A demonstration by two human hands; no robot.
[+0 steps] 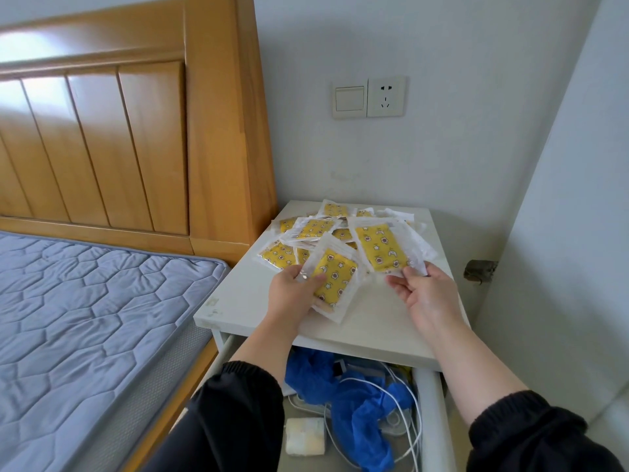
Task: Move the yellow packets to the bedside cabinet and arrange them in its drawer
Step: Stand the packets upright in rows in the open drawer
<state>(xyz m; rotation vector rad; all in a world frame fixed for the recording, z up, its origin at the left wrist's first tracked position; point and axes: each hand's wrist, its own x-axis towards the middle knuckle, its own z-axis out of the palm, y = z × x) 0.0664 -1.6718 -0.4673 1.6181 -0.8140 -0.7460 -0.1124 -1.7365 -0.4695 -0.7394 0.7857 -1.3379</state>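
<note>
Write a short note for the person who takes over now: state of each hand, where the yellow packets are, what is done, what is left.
Left hand: grips one clear-wrapped yellow packet above the white cabinet top.
Right hand: fingertips pinch the edge of a second packet.
Loose packet pile: on the cabinet top.
Done: packets are at the cabinet; white drawer is open, holding blue plastic and white cables.
Left: no packet visible in the drawer; arrange all inside.
</note>
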